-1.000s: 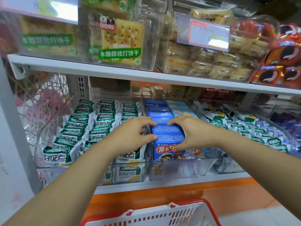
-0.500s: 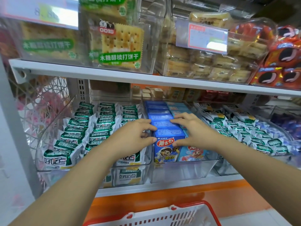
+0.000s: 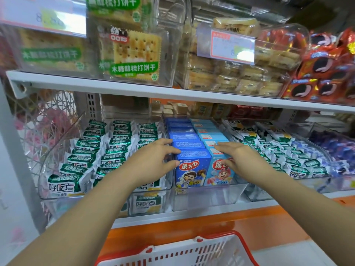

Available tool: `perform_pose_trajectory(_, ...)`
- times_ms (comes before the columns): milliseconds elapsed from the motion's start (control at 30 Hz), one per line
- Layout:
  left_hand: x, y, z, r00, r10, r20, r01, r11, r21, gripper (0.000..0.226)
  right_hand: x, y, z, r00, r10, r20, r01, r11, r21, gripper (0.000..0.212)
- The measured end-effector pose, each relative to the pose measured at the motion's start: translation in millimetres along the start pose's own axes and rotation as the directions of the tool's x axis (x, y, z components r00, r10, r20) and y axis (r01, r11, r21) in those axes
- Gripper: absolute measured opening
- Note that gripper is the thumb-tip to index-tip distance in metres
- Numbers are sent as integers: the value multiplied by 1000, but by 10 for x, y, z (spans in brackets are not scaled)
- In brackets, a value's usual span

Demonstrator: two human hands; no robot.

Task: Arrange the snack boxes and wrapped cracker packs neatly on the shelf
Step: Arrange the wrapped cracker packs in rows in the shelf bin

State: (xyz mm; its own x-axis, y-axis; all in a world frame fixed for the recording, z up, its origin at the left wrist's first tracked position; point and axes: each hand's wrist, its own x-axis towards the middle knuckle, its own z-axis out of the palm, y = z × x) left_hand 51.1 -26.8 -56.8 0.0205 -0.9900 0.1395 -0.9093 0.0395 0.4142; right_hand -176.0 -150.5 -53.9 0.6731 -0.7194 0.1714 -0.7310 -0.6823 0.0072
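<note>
A row of dark blue snack boxes [image 3: 193,166] stands beside a row of light blue snack boxes [image 3: 221,174] in a clear bin [image 3: 207,197] at the middle of the lower shelf. My left hand [image 3: 151,162] touches the front dark blue box at its upper left corner, with fingers on top and the thumb at its front edge. Loosely spread, my right hand [image 3: 242,160] lies over the front light blue box, its thumb on the printed face. Green-and-white wrapped cracker packs [image 3: 86,160] fill the bin to the left in neat rows.
More green-and-white packs [image 3: 288,162] and blue-wrapped sweets [image 3: 334,148] fill bins on the right. The white upper shelf [image 3: 134,89] carries clear boxes of crackers [image 3: 134,52] and red packs [image 3: 326,73]. A red and white basket [image 3: 192,252] sits below, in front of me.
The front dark blue box has been pushed upright into its row. My hands have moved apart from it: the left to its left corner, the right onto the light blue box.
</note>
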Motion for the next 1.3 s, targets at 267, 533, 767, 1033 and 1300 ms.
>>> perform_pose_trajectory(267, -283, 22, -80, 995, -24, -100, 19, 999, -48, 38, -149, -186, -224, 1000, -21, -14, 22, 994, 110, 59)
perform_pose_trajectory(533, -1121, -139, -123, 933, -174, -315, 138, 981, -134, 29, -204, -978, -303, 960, -255, -115, 275, 937, 215, 38)
perform_pose_trajectory(767, -1431, -306, 76, 946, -246, -210, 238, 969, -62, 60, -163, -1461, -33, 970, -244, -22, 245, 962, 123, 51)
perform_pose_trajectory(1033, -1369, -347, 154, 947, -231, -224, 256, 963, 86, 48, -117, -1590, 138, 982, -187, 20, 185, 980, 73, 52)
perform_pose_trajectory(1300, -1411, -458, 168, 960, -182, -215, 213, 968, 133, 45, -53, -1603, 154, 985, -170, -21, 171, 978, 122, 42)
